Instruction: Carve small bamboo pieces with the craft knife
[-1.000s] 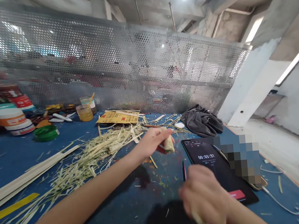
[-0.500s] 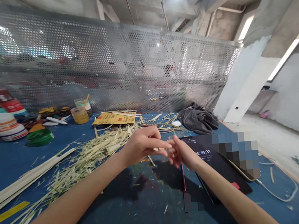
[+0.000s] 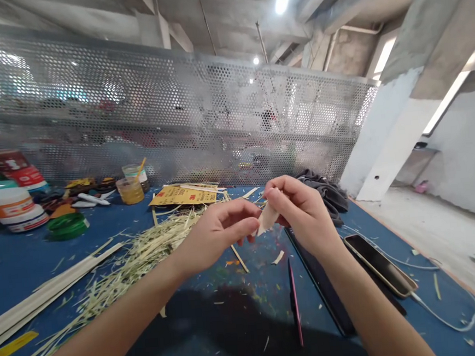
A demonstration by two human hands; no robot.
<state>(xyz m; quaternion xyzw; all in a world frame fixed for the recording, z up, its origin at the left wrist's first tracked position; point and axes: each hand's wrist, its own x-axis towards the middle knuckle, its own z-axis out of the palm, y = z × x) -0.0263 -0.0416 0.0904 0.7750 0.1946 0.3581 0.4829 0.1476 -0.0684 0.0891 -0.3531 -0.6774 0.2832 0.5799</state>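
Note:
A small pale strip [image 3: 267,217], thin and slightly curled, is held between my two hands above the blue table [image 3: 200,334]. My right hand [image 3: 301,208] pinches its upper part between thumb and fingers. At its lower end, the thumb and fingertips of my left hand [image 3: 220,228] close on the edge. Whether the strip is paper, tape or a wood shaving I cannot tell. Below the hands, a pale scrap [image 3: 278,257] and a thin stick [image 3: 240,258] lie on the table. A slim pink-edged tool [image 3: 296,305] is nearer to me.
Shredded plant fibres [image 3: 145,256] and long flat strips [image 3: 53,291] cover the left side. Sandpaper [image 3: 183,194], a green tape roll [image 3: 67,226] and jars [image 3: 129,190] stand farther back. At right are a tablet [image 3: 322,286], a cabled phone [image 3: 380,265] and dark cloth [image 3: 329,195].
My right hand has risen and turned, now pinching the pale strip in plain sight. My left hand has shifted slightly and opened its curl toward it. The view has tilted a little upward.

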